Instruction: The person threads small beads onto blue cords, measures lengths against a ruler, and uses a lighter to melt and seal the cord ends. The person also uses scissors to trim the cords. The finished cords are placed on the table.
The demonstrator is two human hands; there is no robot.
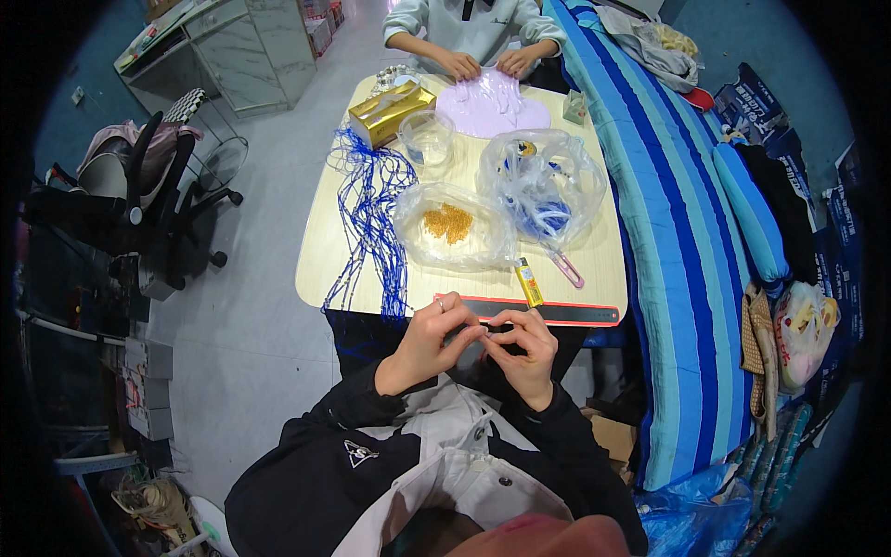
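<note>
My left hand (430,342) and my right hand (525,356) meet fingertip to fingertip just off the table's near edge. Both are closed in a pinch, and whatever lies between the fingers is too small to make out. Just beyond them lies a long dark strip with a red border (580,313), with a yellow lighter (529,282) touching its far side. Small orange-gold beads (447,223) fill the middle of an opened clear plastic bag (415,246). Blue beaded strands (374,243) spread over the table's left side and hang past the near edge.
On the table (320,269) are another clear bag (580,172) with blue material, a pink-handled tool (568,270), a clear tub (427,139) and a gold box (393,113). Across it, another person's hands (459,65) handle lilac slime (501,107). A striped bed (668,269) borders the right; an office chair (139,186) stands left.
</note>
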